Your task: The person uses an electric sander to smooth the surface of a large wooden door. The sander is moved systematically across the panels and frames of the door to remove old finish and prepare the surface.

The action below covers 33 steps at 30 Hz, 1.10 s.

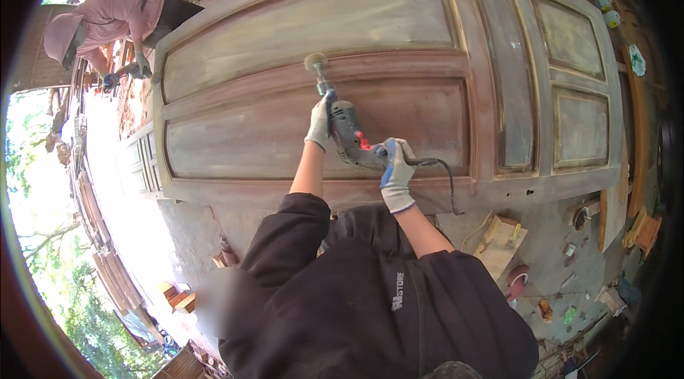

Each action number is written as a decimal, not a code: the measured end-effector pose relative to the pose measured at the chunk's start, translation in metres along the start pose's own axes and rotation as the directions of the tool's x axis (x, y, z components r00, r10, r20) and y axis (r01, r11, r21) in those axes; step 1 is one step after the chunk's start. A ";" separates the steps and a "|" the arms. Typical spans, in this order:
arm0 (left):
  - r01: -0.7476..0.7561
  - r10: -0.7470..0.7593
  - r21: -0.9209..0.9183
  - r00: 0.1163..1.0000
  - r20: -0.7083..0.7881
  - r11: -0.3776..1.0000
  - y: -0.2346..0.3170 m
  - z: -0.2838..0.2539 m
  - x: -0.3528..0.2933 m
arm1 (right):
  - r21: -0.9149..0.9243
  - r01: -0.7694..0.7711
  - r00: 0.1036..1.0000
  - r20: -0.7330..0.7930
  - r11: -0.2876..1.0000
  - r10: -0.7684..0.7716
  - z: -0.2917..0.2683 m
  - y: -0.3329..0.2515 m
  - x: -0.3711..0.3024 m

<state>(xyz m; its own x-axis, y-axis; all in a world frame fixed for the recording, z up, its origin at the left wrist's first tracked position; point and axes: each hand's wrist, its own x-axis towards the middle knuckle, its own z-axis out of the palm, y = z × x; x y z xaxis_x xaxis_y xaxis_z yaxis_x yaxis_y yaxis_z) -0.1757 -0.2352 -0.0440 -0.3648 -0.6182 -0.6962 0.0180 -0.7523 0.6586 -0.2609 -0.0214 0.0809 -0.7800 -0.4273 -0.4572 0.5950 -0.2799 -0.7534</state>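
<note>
A corded power drill (pixel 347 127), dark grey-blue with a red part near its handle, is held in both my gloved hands over a wooden panel door (pixel 491 76). My right hand (pixel 396 172) wraps the rear handle, where the black cord comes out. Toward the front, my left hand (pixel 318 125) grips the drill close to its chuck. A round, pale sanding or buffing head (pixel 315 62) sits at the drill's tip, at the rail between the two long panels. Whether it touches the wood I cannot tell. The door's surface is reddish brown with pale, dusty patches.
At the far left a co-worker (pixel 107 26) in a pink top and cap bends over, holding a tool. Wooden offcuts (pixel 501 242) and small debris lie on the concrete floor at right. The drill's cord (pixel 452 187) hangs over the door's near edge.
</note>
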 end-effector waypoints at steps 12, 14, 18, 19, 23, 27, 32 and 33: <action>-0.086 0.027 0.344 0.984 0.174 0.935 -0.101 0.206 0.008 | -0.167 0.223 0.949 -0.186 0.960 -0.253 -0.140 -0.107 0.053; -0.099 0.013 0.448 0.982 0.190 0.889 -0.118 0.250 0.010 | -0.073 0.272 0.937 -0.206 0.960 -0.281 -0.166 -0.127 0.065; -0.104 -0.034 0.527 0.968 0.247 0.843 -0.129 0.322 -0.008 | 0.075 0.319 0.916 -0.278 0.945 -0.288 -0.201 -0.159 0.083; -0.100 -0.039 0.538 0.970 0.241 0.837 -0.130 0.332 -0.005 | 0.053 0.324 0.910 -0.291 0.945 -0.295 -0.200 -0.164 0.084; -0.071 -0.043 0.552 0.981 0.190 0.831 -0.132 0.319 -0.006 | -0.027 0.297 0.908 -0.301 0.955 -0.291 -0.190 -0.164 0.075; -0.027 -0.034 0.372 0.987 0.156 0.928 -0.134 0.260 0.003 | -0.141 0.186 0.945 -0.246 0.972 -0.216 -0.169 -0.148 0.059; -0.076 0.007 0.539 0.992 0.129 0.839 -0.110 0.265 -0.020 | -0.163 0.187 0.944 -0.244 0.969 -0.223 -0.167 -0.135 0.052; -0.078 -0.015 0.512 0.984 0.175 0.856 -0.103 0.275 -0.030 | -0.180 0.221 0.920 -0.287 0.958 -0.266 -0.162 -0.134 0.048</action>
<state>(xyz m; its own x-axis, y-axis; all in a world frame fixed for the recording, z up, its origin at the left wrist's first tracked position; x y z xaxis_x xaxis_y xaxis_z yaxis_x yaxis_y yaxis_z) -0.4223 -0.0761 -0.0127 -0.5223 -0.5572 -0.6455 -0.4328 -0.4791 0.7637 -0.4092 0.1351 0.0833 -0.9318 -0.0723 -0.3558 0.3629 -0.2080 -0.9083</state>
